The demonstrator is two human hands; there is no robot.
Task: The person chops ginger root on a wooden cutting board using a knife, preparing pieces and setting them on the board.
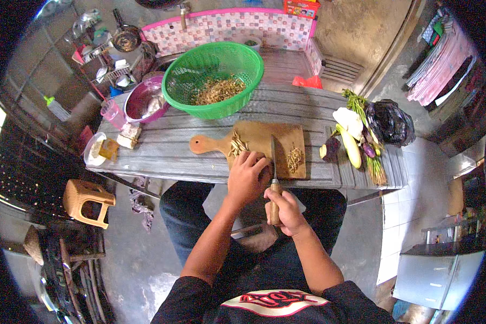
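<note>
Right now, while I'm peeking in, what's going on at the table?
The right hand grips a knife by its wooden handle, its blade over the cutting board. The left hand is curled over the board beside some pale strips; what's under the fingers is hidden. Small chopped bits lie right of the blade. Behind the board, a big green basket holds a heap of small brownish pieces.

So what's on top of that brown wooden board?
The brown wooden board holds thin, pale strips at left and a small chopped pile at right, with a metal knife blade between. What the left hand covers can't be seen.
</note>
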